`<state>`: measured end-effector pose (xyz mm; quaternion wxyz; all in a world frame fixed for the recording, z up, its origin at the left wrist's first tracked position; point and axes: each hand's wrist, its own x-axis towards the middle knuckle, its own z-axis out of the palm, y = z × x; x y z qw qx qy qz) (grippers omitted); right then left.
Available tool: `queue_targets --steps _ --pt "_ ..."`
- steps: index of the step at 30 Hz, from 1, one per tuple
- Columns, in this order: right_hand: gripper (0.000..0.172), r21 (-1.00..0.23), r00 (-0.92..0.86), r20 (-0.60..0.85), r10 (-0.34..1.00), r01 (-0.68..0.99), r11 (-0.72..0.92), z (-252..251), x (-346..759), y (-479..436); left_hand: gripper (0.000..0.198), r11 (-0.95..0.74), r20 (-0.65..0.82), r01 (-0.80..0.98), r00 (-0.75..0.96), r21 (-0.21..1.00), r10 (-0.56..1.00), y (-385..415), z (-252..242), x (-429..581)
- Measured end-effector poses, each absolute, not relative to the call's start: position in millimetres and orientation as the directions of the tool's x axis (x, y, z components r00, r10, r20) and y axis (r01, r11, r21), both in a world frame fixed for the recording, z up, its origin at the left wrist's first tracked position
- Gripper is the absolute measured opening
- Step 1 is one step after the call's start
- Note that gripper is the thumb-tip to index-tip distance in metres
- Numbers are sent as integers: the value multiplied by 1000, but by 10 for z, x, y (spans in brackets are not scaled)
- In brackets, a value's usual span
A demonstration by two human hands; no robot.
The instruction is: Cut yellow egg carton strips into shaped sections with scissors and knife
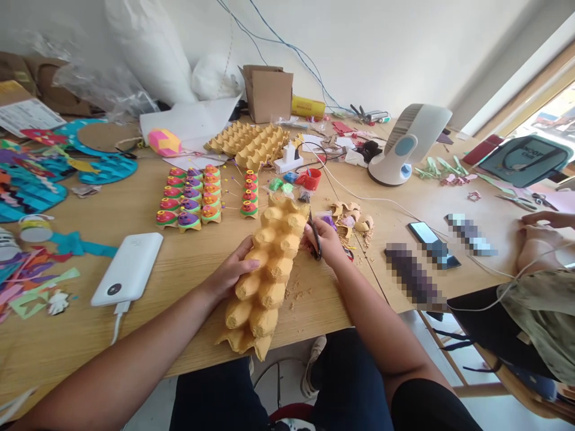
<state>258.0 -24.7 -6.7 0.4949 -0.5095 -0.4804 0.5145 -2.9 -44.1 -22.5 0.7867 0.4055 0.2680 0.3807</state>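
My left hand (231, 272) grips the left side of a yellow-orange egg carton (269, 269) that lies lengthwise on the wooden table (188, 269), bumps facing up. My right hand (326, 242) is closed around a pair of scissors (314, 236), whose blades meet the carton's right edge near its far end. Cut carton cups (353, 216) and crumbs lie just right of that hand.
Rows of painted carton cups (191, 197) stand beyond the carton, with another egg tray (249, 143) behind. A white power bank (128, 269) lies at left, a desk fan (406, 146) and phone (433, 242) at right. Another person's arm (539, 239) rests at the far right.
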Motion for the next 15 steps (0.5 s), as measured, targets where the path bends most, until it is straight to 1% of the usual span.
queue_targets --steps 4,7,10,13,15 --pt "55 -999 31 -8 999 -48 -6 -59 2570 -267 76 366 -83 -389 581 845 810 -435 -199 -13" --pt "57 -992 37 54 998 -111 57 -71 2584 -281 75 364 -76 -397 581 842 810 -419 -215 -20" --pt "56 -980 33 112 993 -161 116 -99 2605 -275 73 361 -61 -410 587 837 807 -406 -234 -28" --pt "56 -976 21 123 992 -179 125 -128 2607 -260 71 349 -50 -417 580 839 813 -392 -245 -27" --pt "54 -978 35 130 991 -162 134 -133 2591 -261 69 335 -37 -424 573 842 819 -377 -250 -24"
